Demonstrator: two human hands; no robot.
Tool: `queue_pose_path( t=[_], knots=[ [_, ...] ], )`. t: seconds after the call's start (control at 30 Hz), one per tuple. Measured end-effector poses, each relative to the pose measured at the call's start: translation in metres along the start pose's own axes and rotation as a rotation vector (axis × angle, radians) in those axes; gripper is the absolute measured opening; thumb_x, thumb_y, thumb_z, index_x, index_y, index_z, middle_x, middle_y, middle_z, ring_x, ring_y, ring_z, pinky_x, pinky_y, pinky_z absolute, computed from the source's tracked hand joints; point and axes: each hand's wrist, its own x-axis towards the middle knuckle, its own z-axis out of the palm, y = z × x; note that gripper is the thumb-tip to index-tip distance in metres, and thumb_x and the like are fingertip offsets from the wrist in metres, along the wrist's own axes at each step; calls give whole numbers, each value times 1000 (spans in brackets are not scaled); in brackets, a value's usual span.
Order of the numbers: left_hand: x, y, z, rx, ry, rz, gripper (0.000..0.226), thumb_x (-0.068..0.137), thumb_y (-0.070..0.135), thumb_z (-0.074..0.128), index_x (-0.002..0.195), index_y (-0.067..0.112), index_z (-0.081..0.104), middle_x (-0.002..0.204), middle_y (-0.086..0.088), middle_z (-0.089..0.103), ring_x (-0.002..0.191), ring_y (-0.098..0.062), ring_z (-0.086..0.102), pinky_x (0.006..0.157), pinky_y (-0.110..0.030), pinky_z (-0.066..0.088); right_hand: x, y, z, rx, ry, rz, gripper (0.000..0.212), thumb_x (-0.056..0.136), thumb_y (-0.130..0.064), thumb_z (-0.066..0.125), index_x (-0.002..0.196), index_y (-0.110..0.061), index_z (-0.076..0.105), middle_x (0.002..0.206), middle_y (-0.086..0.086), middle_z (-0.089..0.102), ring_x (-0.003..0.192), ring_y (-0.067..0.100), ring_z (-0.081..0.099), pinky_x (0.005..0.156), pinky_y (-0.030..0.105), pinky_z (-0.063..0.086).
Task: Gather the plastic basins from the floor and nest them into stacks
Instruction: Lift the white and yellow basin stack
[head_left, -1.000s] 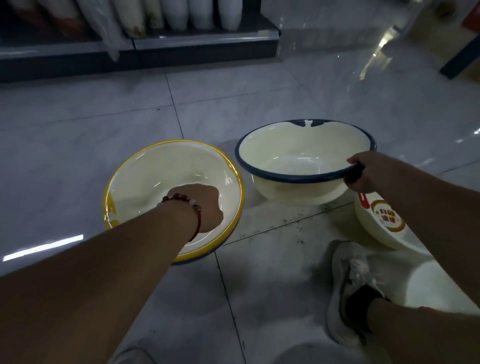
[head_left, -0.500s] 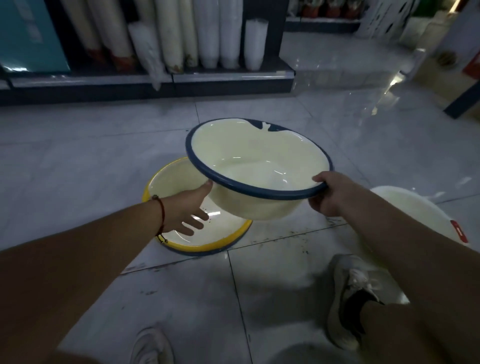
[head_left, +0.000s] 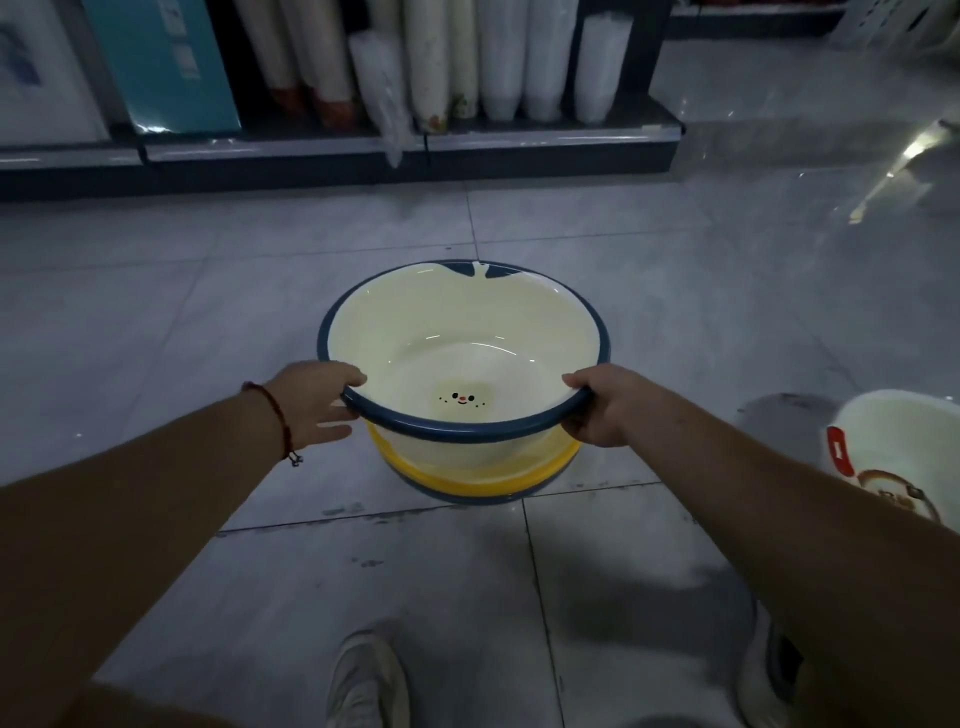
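A cream basin with a dark blue rim (head_left: 467, 332) and a small face printed on its bottom sits inside the yellow-rimmed basin (head_left: 467, 475), whose rim shows below it. My left hand (head_left: 317, 402) holds the blue rim at its near left, thumb over the edge and fingers stretched under it. My right hand (head_left: 605, 405) grips the same rim at the near right. A third white basin with a red and brown label (head_left: 893, 457) lies on the floor at the right edge, partly hidden by my right arm.
A low dark shelf (head_left: 405, 145) with stacks of white cups and a teal box runs along the back. My two shoes (head_left: 363, 680) stand on the grey tiled floor near the bottom. An aisle opens at the back right.
The blue-rimmed basin was lifted from the floor, carried left over the yellow-rimmed one and lowered into it. My left hand left the yellow basin and took the blue rim.
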Motion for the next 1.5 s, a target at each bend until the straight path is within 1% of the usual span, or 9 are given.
queue_pose_path(
  t=[0.13,0.3,0.53,0.73,0.87,1.13,1.3,1.4,1.5],
  knots=[
    [16,-8,12,138,-14,-37,27,88,11,69,112,7,57,108,-13,64,93,-24,62,80,-38,53,20,2,4,27,23,18,11,92,-8,64,99,-3,57,101,13,68,89,27,66,74,38,57],
    [31,-18,24,148,-63,-87,21,88,8,68,106,6,59,109,-14,65,89,-23,63,81,-38,52,34,2,-6,-6,54,49,12,92,-7,65,98,-4,56,102,14,65,87,27,63,66,38,55],
    [52,-27,32,161,-92,-73,54,84,2,70,133,10,47,124,-17,60,93,-22,62,72,-35,54,55,14,-5,-71,83,117,21,89,-11,69,103,-1,58,105,15,68,98,29,65,71,40,56],
    [52,-29,50,184,-99,-61,95,87,5,69,157,21,9,112,-9,57,100,-21,59,79,-34,54,70,26,-6,-255,120,113,18,94,-16,65,95,-3,53,89,13,65,82,23,62,75,35,53],
    [49,-26,50,262,-99,-70,95,86,10,71,157,22,10,115,-7,55,105,-20,57,80,-34,54,64,28,-11,-341,114,127,16,96,-16,62,98,-3,52,80,12,61,71,21,59,58,33,50],
    [30,-45,63,500,-185,-45,80,86,21,71,152,18,26,126,-9,51,112,-21,54,85,-33,54,26,34,-49,-494,196,145,23,96,-18,62,89,1,52,78,15,64,68,22,61,65,33,54],
    [13,-53,85,715,-236,175,24,86,20,69,105,21,54,102,-5,56,83,-15,53,63,-23,46,-1,44,-92,-526,224,124,23,95,-20,65,96,1,56,78,15,64,66,20,61,70,33,56],
    [-1,-58,105,784,-275,281,25,88,26,69,101,31,49,101,3,57,93,-12,53,65,-17,43,-22,55,-122,-505,275,133,21,94,-19,66,95,0,56,78,15,65,66,20,61,70,33,55],
    [-13,-66,125,939,-351,355,88,70,58,69,145,20,43,138,1,52,121,-14,49,97,-23,43,-44,71,-156,-581,342,118,25,91,-22,69,93,-2,56,79,13,65,69,20,61,74,34,56]
  ],
)
